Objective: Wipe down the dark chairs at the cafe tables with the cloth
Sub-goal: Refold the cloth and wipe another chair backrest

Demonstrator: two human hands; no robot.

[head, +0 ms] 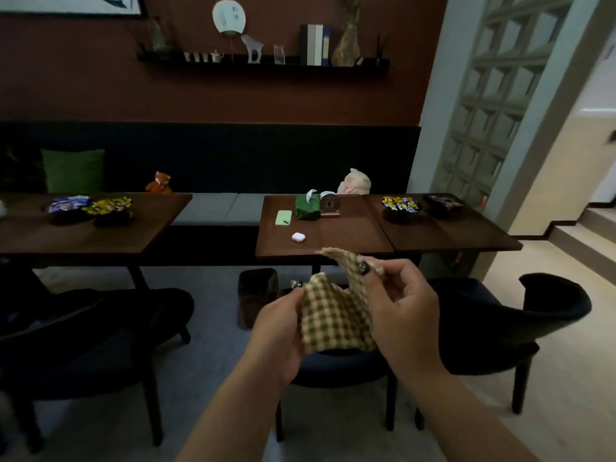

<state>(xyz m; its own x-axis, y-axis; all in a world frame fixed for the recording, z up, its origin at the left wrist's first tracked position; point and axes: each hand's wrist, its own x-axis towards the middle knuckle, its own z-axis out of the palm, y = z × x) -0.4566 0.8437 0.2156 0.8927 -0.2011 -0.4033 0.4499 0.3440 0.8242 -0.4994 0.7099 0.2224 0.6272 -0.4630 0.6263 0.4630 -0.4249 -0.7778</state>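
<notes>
A dim cafe room, seen from a head camera looking forward and down. A long dark bench seat (213, 155) runs along the far wall at twelve o'clock. In front of it stand wooden desks: one at ten o'clock (83, 228), and a joined pair at one o'clock (353, 235) carrying a green phone (283, 217), a white earbud case (298, 237) and bowls of wrapped sweets (400, 205).

Three dark chairs sit nearer. One chair is at eight o'clock (93, 341), one at three o'clock (520, 315), and the middle chair (336, 365) lies directly below the hands, at six o'clock, its seat partly hidden by them.

Both hands are raised at centre frame, holding a checked cloth (336, 315) between them. The left hand (276, 331) pinches the cloth's left edge with curled fingers; the right hand (403, 311) curls round its upper right corner, lifting it to a peak. Each grip is closed on fabric.

The cloth hangs just above the middle chair, touching no chair. That seat appears nearest, about equally reachable by either hand, so wiping would likely begin straight downward.
</notes>
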